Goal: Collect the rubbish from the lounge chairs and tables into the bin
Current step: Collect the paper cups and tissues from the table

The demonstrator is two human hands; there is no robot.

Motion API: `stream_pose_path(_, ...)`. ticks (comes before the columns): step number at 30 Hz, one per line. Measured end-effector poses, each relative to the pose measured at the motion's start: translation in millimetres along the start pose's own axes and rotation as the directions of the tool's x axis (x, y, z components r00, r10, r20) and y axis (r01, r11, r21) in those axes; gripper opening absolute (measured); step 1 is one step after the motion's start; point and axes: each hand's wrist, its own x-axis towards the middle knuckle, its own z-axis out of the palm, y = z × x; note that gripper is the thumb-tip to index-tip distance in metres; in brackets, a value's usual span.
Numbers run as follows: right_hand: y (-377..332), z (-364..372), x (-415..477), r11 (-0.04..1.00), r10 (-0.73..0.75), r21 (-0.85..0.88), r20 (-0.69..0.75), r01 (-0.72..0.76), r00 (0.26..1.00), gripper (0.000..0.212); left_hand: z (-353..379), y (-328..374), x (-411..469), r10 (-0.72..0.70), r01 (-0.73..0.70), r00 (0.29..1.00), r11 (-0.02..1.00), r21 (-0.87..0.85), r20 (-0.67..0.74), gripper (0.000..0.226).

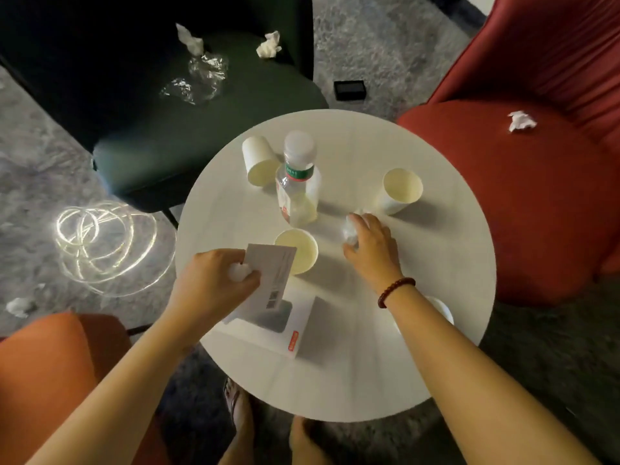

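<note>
On the round white table, my left hand grips a crumpled tissue together with a white card. My right hand curls round a second tissue ball lying on the tabletop. Between the hands stands a paper cup. A clear plastic bottle stands further back, with a tipped cup to its left and an upright cup to its right. A white box lies under my left wrist. No bin is in view.
The dark green chair carries two tissue wads and clear plastic wrap. The red chair holds one tissue wad. An orange seat is at lower left. Another wad and a small black box lie on the floor.
</note>
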Motion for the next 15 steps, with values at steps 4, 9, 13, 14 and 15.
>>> stream_pose_path(4, 2, 27, 2, 0.999, 0.038, -0.016, 0.030, -0.037, 0.999, 0.054, 7, -19, -17, -0.048, 0.048, 0.999, 0.999, -0.017, -0.022, 0.026)
stream_pose_path(9, 5, 48, -12, 1.000, 0.004, 0.010, -0.192, -0.002, 0.981, 0.029, 18, -34, -27, -0.076, 0.075, 0.997, 0.996, -0.056, -0.027, 0.029)
stream_pose_path(13, 8, 49, -29, 0.998, 0.016, 0.056, -0.223, -0.003, 0.975, 0.020, 20, -38, -30, -0.081, 0.077, 0.996, 0.992, -0.097, -0.034, 0.033)
stream_pose_path(14, 7, 46, -33, 0.996, 0.034, 0.084, -0.226, -0.015, 0.973, 0.020, 20, -39, -30, -0.082, 0.078, 0.996, 0.992, -0.101, -0.036, 0.034)
stream_pose_path(15, 4, 41, -37, 0.992, 0.049, 0.121, -0.239, -0.020, 0.970, 0.019, 19, -39, -30, -0.082, 0.078, 0.996, 0.991, -0.105, -0.039, 0.034)
